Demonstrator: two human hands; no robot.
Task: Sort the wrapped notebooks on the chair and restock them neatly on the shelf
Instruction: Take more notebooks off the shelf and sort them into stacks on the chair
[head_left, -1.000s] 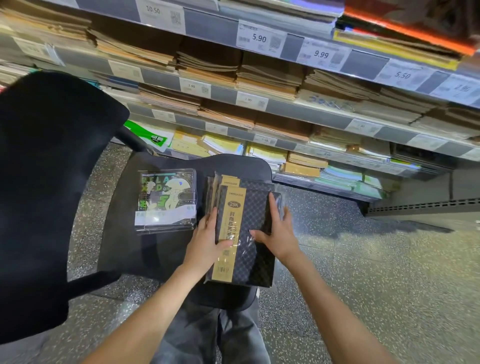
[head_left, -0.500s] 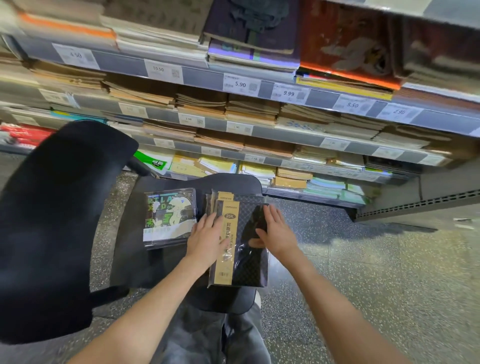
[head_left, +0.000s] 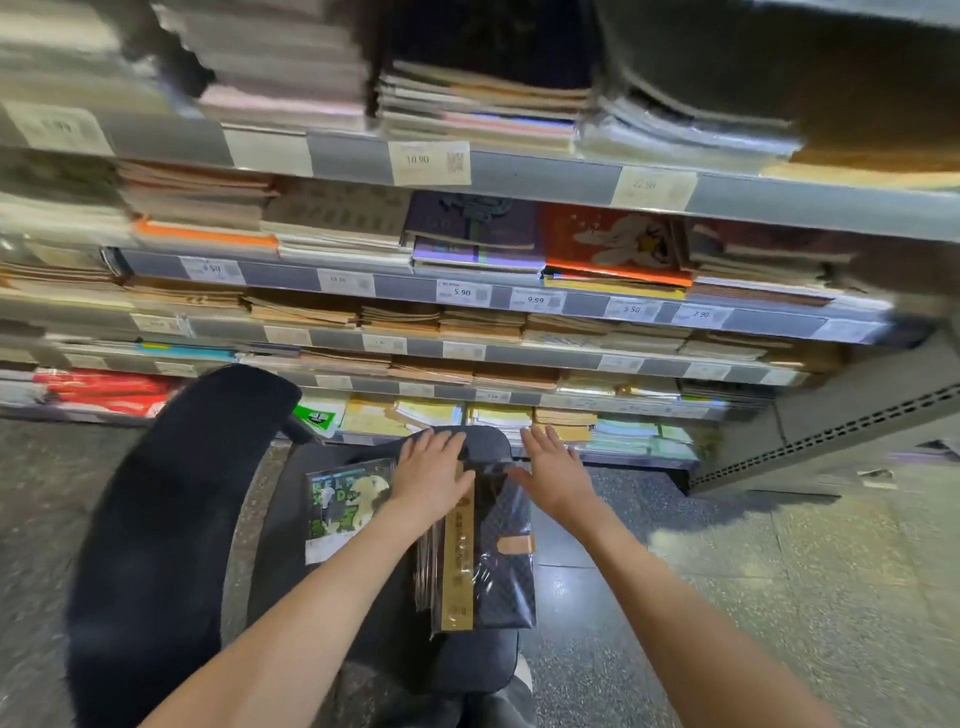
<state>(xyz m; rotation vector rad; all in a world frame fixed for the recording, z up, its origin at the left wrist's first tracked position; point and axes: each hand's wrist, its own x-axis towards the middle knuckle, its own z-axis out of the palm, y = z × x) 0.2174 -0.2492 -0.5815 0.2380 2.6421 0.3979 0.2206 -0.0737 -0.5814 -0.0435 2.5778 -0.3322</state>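
Note:
A stack of wrapped dark checkered notebooks (head_left: 498, 566) with a gold band lies on the seat of a black chair (head_left: 291, 499). To its left on the seat sits a wrapped notebook with a green cartoon cover (head_left: 345, 501). My left hand (head_left: 431, 475) lies flat with straight fingers over the far left end of the dark stack. My right hand (head_left: 556, 470) hovers with spread fingers over the stack's far right end, holding nothing. The shelf (head_left: 519, 171) rises behind the chair, several levels full of notebooks.
The chair's black backrest (head_left: 171, 519) curves up at the left. Price tags such as 10.90 (head_left: 428, 162) line the shelf rails. Speckled floor (head_left: 779, 597) spreads to the right. A grey perforated shelf end (head_left: 841, 431) stands at right.
The view has tilted up, showing higher shelf levels. Both hands have slid away from me to the far end of the dark stack, fingers now stretched out straight.

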